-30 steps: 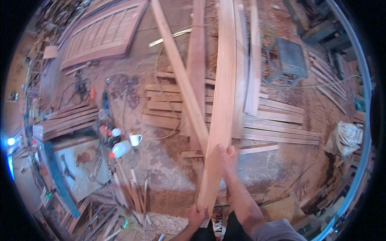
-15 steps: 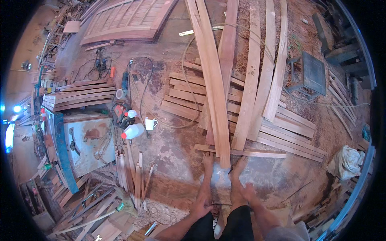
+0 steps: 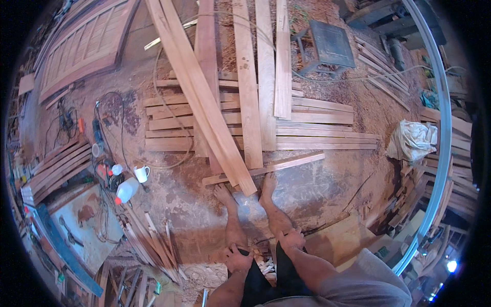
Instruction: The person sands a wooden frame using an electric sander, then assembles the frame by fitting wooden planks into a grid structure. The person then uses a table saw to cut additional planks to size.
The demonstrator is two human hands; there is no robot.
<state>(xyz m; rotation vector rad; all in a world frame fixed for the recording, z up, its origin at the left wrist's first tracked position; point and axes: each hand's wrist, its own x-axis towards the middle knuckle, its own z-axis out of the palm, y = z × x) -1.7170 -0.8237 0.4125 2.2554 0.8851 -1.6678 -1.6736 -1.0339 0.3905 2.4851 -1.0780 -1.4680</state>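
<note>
My left hand (image 3: 238, 259) rests over my left knee with its fingers spread and nothing in it. Lying against my right knee, my right hand (image 3: 291, 239) is also open and holds nothing. In front of my bare feet is a short wooden strip (image 3: 299, 161), lying crosswise under the near end of a long, slanting plank (image 3: 204, 97). Beyond it, several long boards (image 3: 247, 87) run away from me on top of a layer of crosswise wooden slats (image 3: 317, 132). Neither hand touches the wood.
Left are a white mug (image 3: 141, 174), a plastic jug (image 3: 127, 190), corded power tools (image 3: 97, 134) and stacked boards (image 3: 64, 169). A panelled wooden door (image 3: 84, 48) lies far left. Far right stands a small dark stool (image 3: 330, 45); a white sack (image 3: 413, 140) sits near a metal rail (image 3: 444, 117).
My view has turned right, so the boards appear farther left. My right hand has come in from the outer side onto my right knee; my left hand stays at the left knee.
</note>
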